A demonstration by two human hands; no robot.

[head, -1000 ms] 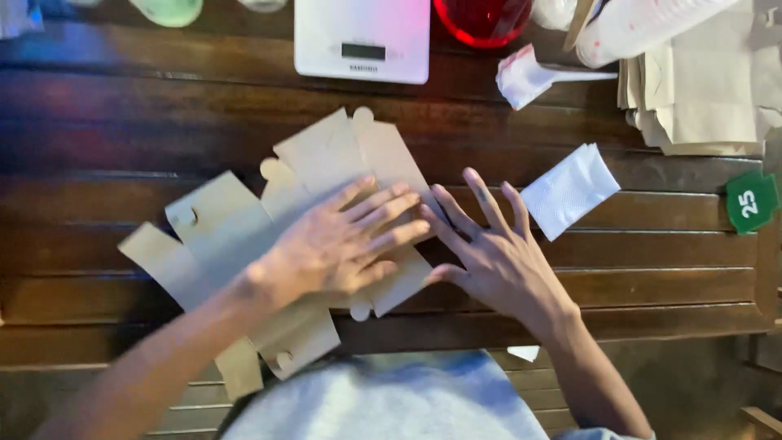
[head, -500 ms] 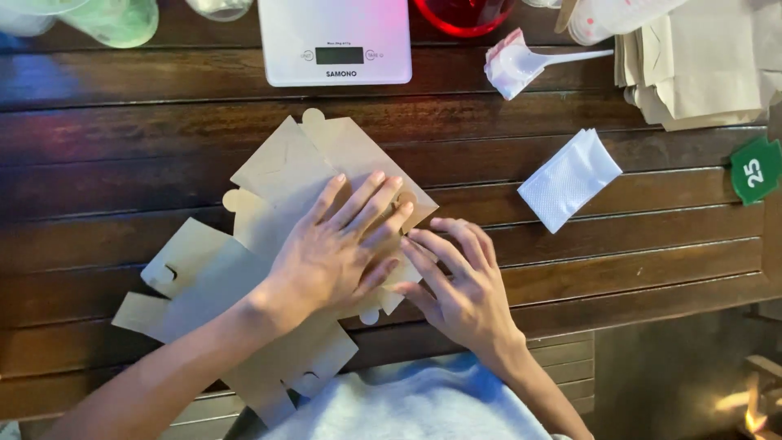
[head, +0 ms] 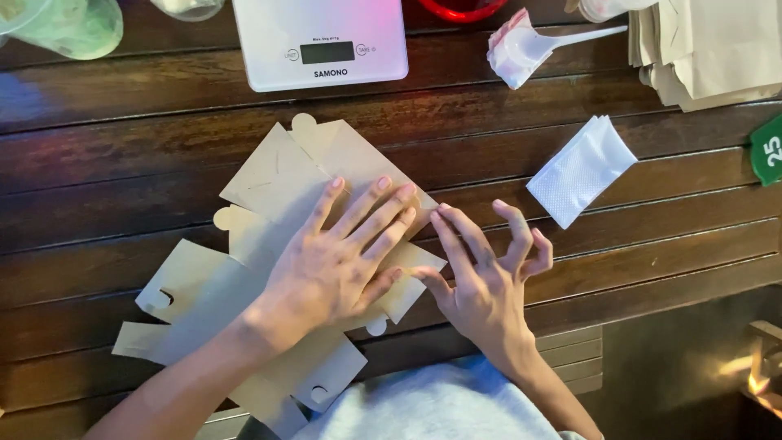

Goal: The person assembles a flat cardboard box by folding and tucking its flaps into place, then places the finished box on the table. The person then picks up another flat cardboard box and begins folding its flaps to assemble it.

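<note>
A flat brown cardboard box blank point(head: 269, 187) with tabs and slots lies across the dark wooden slatted table point(head: 122, 163). My left hand point(head: 338, 257) presses flat on its middle, fingers spread and pointing up and right. My right hand point(head: 489, 273) rests just right of it. Its index finger touches the blank's right edge and the other fingers curl up off the table. Neither hand grips anything.
A white kitchen scale point(head: 322, 41) stands at the top centre. A small white pouch point(head: 582, 169) lies right of the hands. At the top right are a plastic-wrapped spoon point(head: 529, 49) and a stack of beige paper point(head: 717, 49). A green cup point(head: 65, 24) stands top left, and a green tag point(head: 768, 149) at the right edge.
The right hand has slid off the cardboard to its right edge, and its fingers have curled. The left hand stays pressed on the blank. The view has shifted slightly.
</note>
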